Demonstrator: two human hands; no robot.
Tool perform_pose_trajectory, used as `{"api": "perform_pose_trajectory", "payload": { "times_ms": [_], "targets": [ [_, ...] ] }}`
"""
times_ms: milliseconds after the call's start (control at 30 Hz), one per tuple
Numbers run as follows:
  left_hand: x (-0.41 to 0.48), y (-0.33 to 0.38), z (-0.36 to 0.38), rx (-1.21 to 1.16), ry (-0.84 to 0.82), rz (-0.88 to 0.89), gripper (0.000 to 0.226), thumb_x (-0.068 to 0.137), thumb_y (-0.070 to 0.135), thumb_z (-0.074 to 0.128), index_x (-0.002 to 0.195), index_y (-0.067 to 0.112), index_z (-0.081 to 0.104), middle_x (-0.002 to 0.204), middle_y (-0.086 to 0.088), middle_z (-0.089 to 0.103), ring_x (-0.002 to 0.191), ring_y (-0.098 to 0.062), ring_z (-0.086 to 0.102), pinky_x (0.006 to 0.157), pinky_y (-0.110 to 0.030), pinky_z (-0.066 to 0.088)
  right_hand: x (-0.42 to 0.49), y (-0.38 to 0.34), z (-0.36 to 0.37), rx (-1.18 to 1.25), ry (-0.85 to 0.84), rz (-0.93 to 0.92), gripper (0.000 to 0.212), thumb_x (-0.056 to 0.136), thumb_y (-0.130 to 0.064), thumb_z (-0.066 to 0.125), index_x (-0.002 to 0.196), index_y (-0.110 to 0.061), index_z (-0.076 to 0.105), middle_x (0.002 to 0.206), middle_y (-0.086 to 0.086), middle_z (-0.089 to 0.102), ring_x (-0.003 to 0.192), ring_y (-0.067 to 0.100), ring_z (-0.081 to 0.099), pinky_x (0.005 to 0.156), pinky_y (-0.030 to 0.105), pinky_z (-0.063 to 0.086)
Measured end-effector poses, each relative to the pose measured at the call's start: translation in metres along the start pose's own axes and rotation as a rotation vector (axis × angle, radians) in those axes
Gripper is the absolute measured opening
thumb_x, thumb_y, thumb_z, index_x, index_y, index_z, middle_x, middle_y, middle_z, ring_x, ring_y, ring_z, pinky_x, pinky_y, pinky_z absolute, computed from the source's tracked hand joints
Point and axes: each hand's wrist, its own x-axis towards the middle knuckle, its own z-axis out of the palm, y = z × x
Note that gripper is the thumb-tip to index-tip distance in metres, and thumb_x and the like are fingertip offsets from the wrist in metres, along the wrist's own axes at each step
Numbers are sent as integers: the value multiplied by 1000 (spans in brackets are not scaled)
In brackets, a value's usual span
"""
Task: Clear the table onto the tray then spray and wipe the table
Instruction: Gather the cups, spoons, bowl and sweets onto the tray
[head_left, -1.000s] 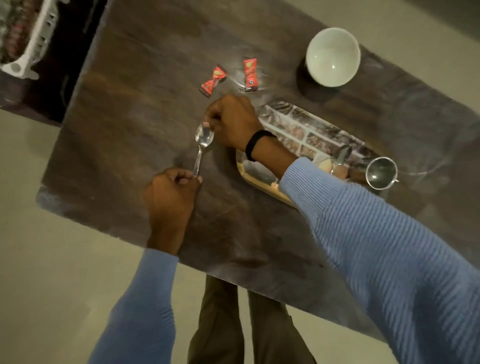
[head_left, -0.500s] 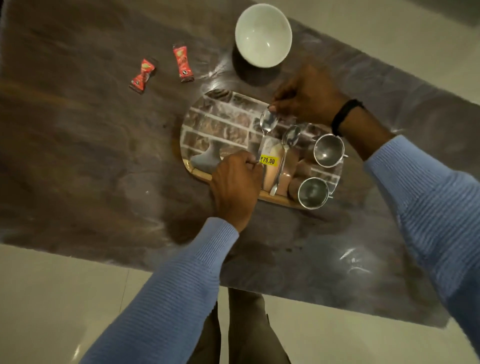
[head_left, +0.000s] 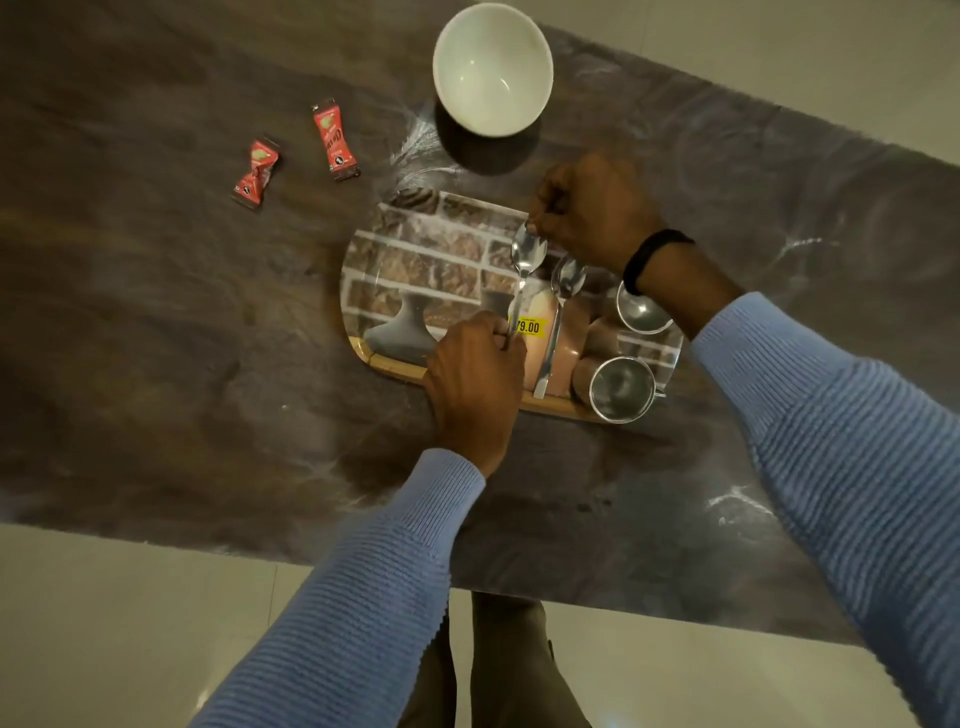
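The left hand (head_left: 475, 379) is closed on the handle of a spoon (head_left: 522, 270) over the tray (head_left: 415, 270). At 1 o'clock from it, the right hand (head_left: 592, 210) pinches the spoon's bowl tip. A second spoon (head_left: 558, 312) and two steel cups (head_left: 621, 388) lie on the tray. Farther, at 12 o'clock, a white bowl (head_left: 492, 70); at 10 o'clock, two red sachets (head_left: 332, 140) on the table (head_left: 156, 312).

One head-worn camera looks steeply down, close over the table (head_left: 156, 338).

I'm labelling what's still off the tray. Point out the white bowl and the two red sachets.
white bowl (head_left: 492, 67): head view, inner floor.
left red sachet (head_left: 255, 174): head view, twisted middle.
right red sachet (head_left: 334, 140): head view, printed face.
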Motion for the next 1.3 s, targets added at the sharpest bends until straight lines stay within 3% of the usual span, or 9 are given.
{"api": "perform_pose_trajectory", "payload": {
  "times_ms": [100,300,467,600,700,800,933,1067,1300],
  "targets": [
    [-1,-4,1,14,24,-5,10,94,27,66,95,20,73,91,6,72,75,-1,47,51,-11,21,-4,-1,5,9,15,-11,8,86,-19,71,89,-14,75,92,7,76,89,25,70,83,39,55],
    [2,-13,4,27,26,30,14,95,33,66,97,20,72,93,5,73,82,-5,59,57,-14,27,-9,-1,14,25,58,-29,12,85,-22,75,89,-10,73,90,7,74,87,23,68,78,33,52],
    [5,-15,2,11,-5,18,21,94,37,67,106,20,72,101,5,74,95,-12,67,63,-14,30,-9,-5,8,-28,38,-22,15,86,-23,73,90,-9,72,91,9,74,88,27,68,81,41,54],
    [16,-7,-19,-67,49,57,22,93,35,67,103,17,75,94,7,73,82,-6,63,57,-12,36,2,-13,-15,86,207,72,24,92,-29,67,86,-6,71,82,7,70,77,22,63,67,26,41],
    [47,6,-41,-291,115,43,12,93,26,67,96,17,75,86,12,69,80,-6,62,73,-25,48,16,-20,-28,328,295,216,34,94,-33,64,88,0,70,80,7,70,74,13,60,60,19,42],
    [105,24,-65,-505,87,10,6,94,28,67,94,23,69,86,8,68,86,-14,66,79,-30,53,38,-21,-35,683,240,347,28,93,-39,66,98,-12,72,87,0,73,88,15,70,86,35,59],
    [190,46,-82,-536,10,-77,29,93,33,58,116,18,68,110,-7,73,99,-21,69,75,-32,59,60,-22,-28,1039,109,426,12,92,-31,67,92,-19,65,105,10,70,99,28,70,88,53,59],
    [208,57,-87,-551,-228,-78,16,103,25,50,96,28,63,88,0,64,77,-13,61,54,-20,53,63,-25,-22,1052,82,425,10,99,-17,59,108,-13,62,117,13,66,97,26,68,75,36,63],
    [172,40,-108,-598,-250,51,21,104,15,53,95,31,64,79,5,65,63,-4,59,64,-23,54,41,-22,-20,806,162,399,13,71,-39,63,73,-29,70,95,11,76,90,32,73,78,57,59]
  ]
}}
